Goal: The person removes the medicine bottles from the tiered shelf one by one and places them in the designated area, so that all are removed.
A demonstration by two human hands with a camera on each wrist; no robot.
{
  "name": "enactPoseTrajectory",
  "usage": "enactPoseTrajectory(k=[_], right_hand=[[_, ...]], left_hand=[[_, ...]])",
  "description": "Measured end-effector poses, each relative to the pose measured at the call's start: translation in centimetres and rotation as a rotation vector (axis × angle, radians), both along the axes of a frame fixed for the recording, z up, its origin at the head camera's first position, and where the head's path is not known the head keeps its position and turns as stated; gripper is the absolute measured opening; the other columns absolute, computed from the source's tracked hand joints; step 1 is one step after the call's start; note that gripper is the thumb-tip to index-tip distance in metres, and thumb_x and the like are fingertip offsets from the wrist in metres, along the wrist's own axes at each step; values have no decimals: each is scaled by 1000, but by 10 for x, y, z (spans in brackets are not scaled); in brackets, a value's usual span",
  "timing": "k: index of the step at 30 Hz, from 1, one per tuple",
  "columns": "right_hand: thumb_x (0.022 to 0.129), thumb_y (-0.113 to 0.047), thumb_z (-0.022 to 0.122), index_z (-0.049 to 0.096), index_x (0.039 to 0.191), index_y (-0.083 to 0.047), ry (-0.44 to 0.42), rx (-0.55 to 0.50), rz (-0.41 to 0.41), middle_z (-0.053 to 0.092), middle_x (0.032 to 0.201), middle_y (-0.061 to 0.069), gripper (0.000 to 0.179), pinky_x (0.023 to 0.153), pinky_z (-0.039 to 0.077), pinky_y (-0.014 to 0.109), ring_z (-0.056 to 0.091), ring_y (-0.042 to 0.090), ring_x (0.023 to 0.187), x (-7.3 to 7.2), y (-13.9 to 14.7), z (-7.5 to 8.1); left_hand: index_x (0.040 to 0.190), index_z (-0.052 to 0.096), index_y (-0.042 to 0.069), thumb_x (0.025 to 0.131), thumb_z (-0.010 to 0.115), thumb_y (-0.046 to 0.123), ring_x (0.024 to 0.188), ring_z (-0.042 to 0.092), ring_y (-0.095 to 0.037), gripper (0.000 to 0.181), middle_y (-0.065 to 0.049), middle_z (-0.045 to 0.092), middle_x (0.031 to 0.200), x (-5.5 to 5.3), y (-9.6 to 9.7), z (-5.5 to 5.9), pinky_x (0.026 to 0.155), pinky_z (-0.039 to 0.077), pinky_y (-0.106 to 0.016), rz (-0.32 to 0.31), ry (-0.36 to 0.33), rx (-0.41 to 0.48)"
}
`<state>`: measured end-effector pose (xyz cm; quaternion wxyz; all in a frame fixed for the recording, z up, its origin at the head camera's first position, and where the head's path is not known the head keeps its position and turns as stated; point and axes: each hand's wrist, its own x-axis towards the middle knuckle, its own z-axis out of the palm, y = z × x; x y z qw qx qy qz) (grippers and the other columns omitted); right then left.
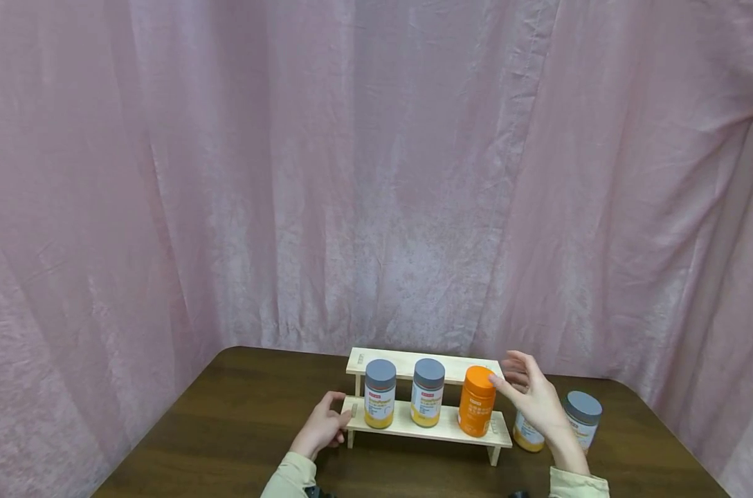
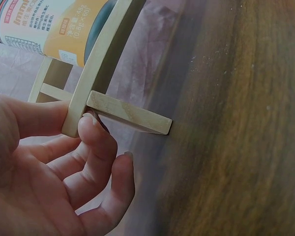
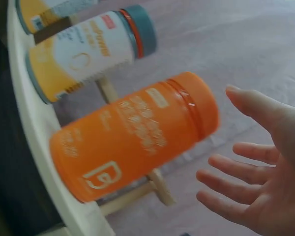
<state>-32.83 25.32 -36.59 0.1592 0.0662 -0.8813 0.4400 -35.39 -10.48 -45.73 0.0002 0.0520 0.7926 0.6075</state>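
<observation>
A two-tier wooden rack [image 1: 403, 418] stands on the table. On its lower board are a grey-lidded supplement bottle [image 1: 379, 394] at left, a second one [image 1: 428, 394] in the middle and an orange bottle [image 1: 476, 402] at right, all upright. My left hand [image 1: 322, 425] pinches the lower board's left end between thumb and index finger; the left wrist view shows this board end [image 2: 81, 108] close up. Beside the orange bottle's lid is my right hand [image 1: 537, 402], its fingers spread; the right wrist view shows a gap between that hand [image 3: 270, 172] and the lid.
Two more grey-lidded bottles stand on the brown table [image 1: 239, 415] right of the rack: one [image 1: 527, 434] partly behind my right hand, the other [image 1: 583, 413] farther right, partly behind my wrist. A pink curtain [image 1: 376, 173] hangs behind the table.
</observation>
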Motion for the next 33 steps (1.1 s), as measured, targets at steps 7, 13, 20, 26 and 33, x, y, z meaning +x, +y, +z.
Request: enactPoseTrajectory(k=[7, 13, 20, 26, 33], right_hand=[[91, -28, 67, 29, 145, -2, -64, -19, 91, 44, 140, 31, 71, 99, 48, 54, 51, 49, 124, -3, -8, -7], [87, -28, 72, 35, 143, -5, -65, 8, 155, 52, 134, 30, 70, 99, 47, 55, 54, 47, 122, -5, -10, -8], [84, -25, 75, 45, 137, -5, -33, 37, 145, 57, 130, 27, 64, 100, 46, 54, 58, 44, 118, -6, -12, -11], [82, -24, 77, 52, 131, -6, -23, 25, 125, 61, 126, 25, 57, 91, 53, 49, 64, 40, 108, -6, -12, -9], [80, -25, 78, 55, 129, -7, -38, 45, 136, 64, 121, 19, 57, 86, 55, 44, 66, 35, 106, -1, -7, -3]], left_hand=[[128, 41, -3, 95, 56, 11, 48, 46, -8, 39, 1, 50, 67, 1, 0, 0, 48, 40, -22, -7, 7, 7], [128, 40, -2, 96, 55, 11, 48, 45, -9, 38, 0, 50, 67, -1, 0, 0, 48, 40, -22, -2, 1, 9], [129, 40, -1, 95, 57, 15, 49, 46, -8, 41, -1, 50, 68, -1, -1, -3, 48, 40, -22, -22, 7, 28], [126, 41, 0, 94, 60, 21, 49, 48, -7, 43, 0, 51, 67, -5, -3, -10, 46, 41, -21, -52, 45, 53], [130, 40, -2, 96, 55, 12, 49, 46, -9, 40, 0, 49, 67, 0, 1, 0, 48, 40, -22, 1, -13, 8]])
